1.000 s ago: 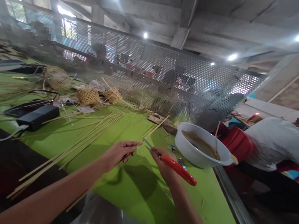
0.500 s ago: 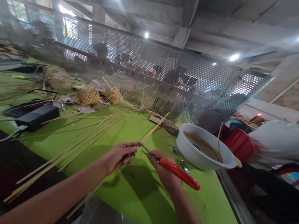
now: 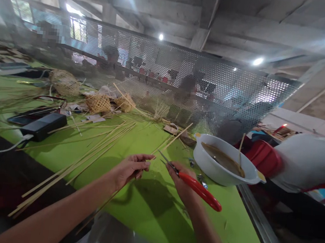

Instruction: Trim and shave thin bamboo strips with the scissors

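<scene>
My left hand (image 3: 130, 169) pinches a long thin bamboo strip (image 3: 175, 137) that runs from near my lap up toward the white bowl. My right hand (image 3: 182, 179) grips red-handled scissors (image 3: 199, 187), their metal blades open and pointing at the strip just right of my left fingertips. Both hands hover above the green table (image 3: 148, 205).
A white bowl (image 3: 223, 176) of brown liquid with a stick in it stands at the right. Loose bamboo strips (image 3: 89, 154), small woven baskets (image 3: 98, 103) and a black power pack (image 3: 44, 125) lie to the left. A perforated metal screen (image 3: 183, 89) closes the back. A person in white (image 3: 306, 161) sits right.
The view has shifted slightly; my hands and the scissors stay at the strip, with the blades still beside my left fingertips.
</scene>
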Motion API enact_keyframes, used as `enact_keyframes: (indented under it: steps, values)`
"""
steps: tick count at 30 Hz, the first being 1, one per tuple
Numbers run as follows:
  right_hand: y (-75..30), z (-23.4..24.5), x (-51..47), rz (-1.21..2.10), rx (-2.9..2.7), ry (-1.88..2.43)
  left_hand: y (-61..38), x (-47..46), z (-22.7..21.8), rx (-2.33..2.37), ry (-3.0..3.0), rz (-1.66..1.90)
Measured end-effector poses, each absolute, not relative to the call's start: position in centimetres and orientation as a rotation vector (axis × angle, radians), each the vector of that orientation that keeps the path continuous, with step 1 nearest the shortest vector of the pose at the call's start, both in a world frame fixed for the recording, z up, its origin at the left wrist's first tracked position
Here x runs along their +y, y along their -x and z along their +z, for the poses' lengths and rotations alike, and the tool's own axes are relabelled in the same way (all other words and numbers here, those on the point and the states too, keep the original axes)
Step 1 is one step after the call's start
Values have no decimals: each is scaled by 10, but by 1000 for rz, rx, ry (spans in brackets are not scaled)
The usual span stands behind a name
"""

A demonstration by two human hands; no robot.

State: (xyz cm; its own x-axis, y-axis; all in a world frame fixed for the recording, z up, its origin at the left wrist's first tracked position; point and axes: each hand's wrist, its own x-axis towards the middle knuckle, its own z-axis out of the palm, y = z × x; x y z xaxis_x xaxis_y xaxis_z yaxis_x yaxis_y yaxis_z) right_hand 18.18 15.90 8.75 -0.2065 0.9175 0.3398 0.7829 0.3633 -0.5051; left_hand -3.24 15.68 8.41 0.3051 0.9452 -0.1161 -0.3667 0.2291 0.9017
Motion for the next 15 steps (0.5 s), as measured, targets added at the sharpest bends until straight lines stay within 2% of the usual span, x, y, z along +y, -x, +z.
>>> enact_keyframes:
  steps: [7, 12, 15]
  values:
    - [-175, 88, 155, 358, -2178, 1337, 32, 161, 79, 795, -878, 1078]
    - [-177, 91, 155, 286, -2050, 1461, 30, 160, 81, 827, -904, 1088]
    - [-176, 91, 154, 333, -2157, 1373, 28, 161, 83, 860, -929, 1108]
